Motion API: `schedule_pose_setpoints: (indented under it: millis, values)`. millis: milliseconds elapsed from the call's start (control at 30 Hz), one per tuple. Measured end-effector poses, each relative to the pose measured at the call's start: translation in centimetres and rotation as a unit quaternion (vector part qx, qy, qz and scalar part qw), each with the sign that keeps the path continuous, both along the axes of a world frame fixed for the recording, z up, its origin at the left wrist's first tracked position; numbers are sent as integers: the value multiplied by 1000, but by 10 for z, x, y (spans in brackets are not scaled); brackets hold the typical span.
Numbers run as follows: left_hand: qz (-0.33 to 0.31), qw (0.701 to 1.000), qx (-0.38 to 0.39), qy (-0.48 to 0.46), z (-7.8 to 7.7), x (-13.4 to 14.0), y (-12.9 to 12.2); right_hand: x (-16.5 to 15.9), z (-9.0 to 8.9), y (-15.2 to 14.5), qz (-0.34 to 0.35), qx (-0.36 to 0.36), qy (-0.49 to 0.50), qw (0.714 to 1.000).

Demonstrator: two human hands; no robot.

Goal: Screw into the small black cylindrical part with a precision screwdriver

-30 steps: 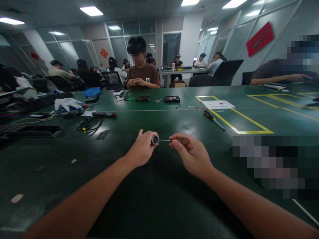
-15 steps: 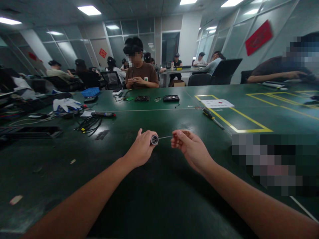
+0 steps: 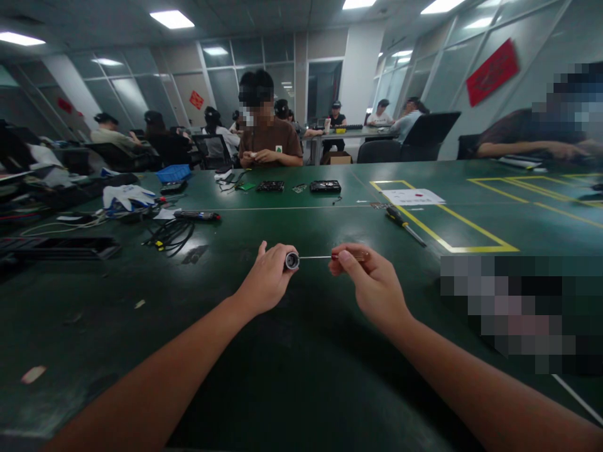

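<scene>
Above the near middle of one green table (image 3: 264,226), two bare hands work close together. The left hand (image 3: 266,279) is closed around one dark cylinder (image 3: 291,261), its round, ringed end facing the near side. To its right, the right hand (image 3: 377,285) pinches one small screwdriver (image 3: 335,256) by its reddish handle, between thumb and fingers; the single thin shaft runs left, level, to the edge of the cylinder's end, though whether the tip touches it I cannot tell. A second, larger screwdriver (image 3: 397,216), black and yellow, lies farther off to the right, beside one white sheet (image 3: 409,197) on yellow tape lines. Toward the far edge, two black boxy units (image 3: 325,187) lie apart, one left of the other, with one small green board (image 3: 245,186) left of both. On the left are one blue tray (image 3: 169,177), white-and-blue gloves (image 3: 127,198) too bunched to count, one pen-shaped tool (image 3: 195,215) and a tangle of black cable (image 3: 169,235). Across the table, one person in a brown shirt (image 3: 276,141) holds both hands together.
</scene>
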State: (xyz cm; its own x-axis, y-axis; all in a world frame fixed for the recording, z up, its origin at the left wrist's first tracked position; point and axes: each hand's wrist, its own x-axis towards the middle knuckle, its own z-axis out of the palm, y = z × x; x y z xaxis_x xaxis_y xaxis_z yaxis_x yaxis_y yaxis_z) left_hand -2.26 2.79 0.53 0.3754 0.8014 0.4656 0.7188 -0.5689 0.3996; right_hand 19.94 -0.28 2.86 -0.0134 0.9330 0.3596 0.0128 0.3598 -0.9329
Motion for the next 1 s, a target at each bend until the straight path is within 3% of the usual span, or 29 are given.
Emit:
schedule_pose_setpoints:
  millis: [133, 333, 433, 533, 600, 733, 1000]
  values:
    - [4, 1000, 10, 14, 1, 0, 0, 0, 2, -8, -15, 43, -125, 991]
    - [21, 998, 24, 60, 2, 1, -1, -3, 8, -16, -7, 150, -276, 949]
    - [26, 998, 22, 49, 1, 1, -1, -3, 5, -14, 3, 111, -236, 966]
    - [27, 999, 15, 20, -1, 0, 0, -4, 1, -5, 12, -8, -74, 997]
    - [23, 1000, 11, 18, -1, 0, 1, -3, -1, 1, 15, -41, 3, 999]
    - [17, 1000, 5, 22, 1, -1, 0, -3, 0, 1, 26, -41, -29, 998]
    - [7, 1000, -6, 16, 3, 1, -3, 0, -2, -8, 14, 29, -96, 995]
